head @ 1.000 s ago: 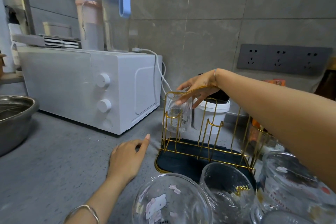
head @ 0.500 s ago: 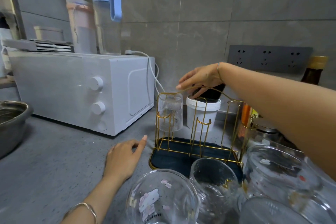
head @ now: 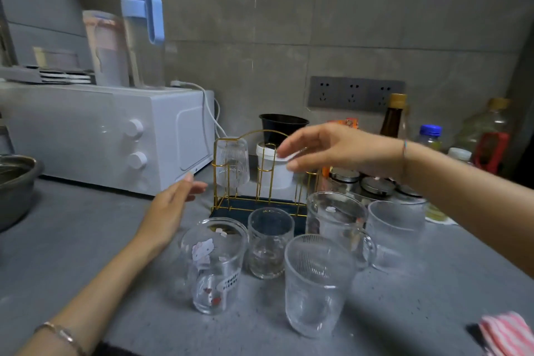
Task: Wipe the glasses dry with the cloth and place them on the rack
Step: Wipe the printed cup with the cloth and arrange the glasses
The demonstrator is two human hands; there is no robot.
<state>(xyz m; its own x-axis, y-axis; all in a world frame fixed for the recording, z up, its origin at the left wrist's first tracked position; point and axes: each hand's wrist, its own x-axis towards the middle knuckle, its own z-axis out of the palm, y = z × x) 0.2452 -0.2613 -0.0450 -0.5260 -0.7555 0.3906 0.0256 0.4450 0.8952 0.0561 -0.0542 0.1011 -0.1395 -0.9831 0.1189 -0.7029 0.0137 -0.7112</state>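
Note:
A ribbed glass (head: 232, 163) hangs upside down on the left prong of the gold wire rack (head: 260, 188), which stands on a dark tray. My right hand (head: 326, 150) hovers open above the rack's right side, holding nothing. My left hand (head: 172, 211) floats open just left of the rack. Several glasses stand upright in front: a cartoon-print glass (head: 215, 264), a plain tumbler (head: 270, 243), a ribbed cup (head: 316, 283), a handled mug (head: 338, 227) and a ribbed glass (head: 394, 233). A pink striped cloth (head: 507, 332) lies at the bottom right corner.
A white microwave (head: 115, 136) with bottles on top stands at the left. A steel bowl (head: 14, 185) sits at the far left edge. Behind the rack are a white tub (head: 274, 170), a black pot (head: 283, 126), jars and sauce bottles (head: 394, 118).
My right hand let go of the ribbed glass on the rack and drew back to the right. My left hand lifted off the counter. The view pulled back, showing more glasses.

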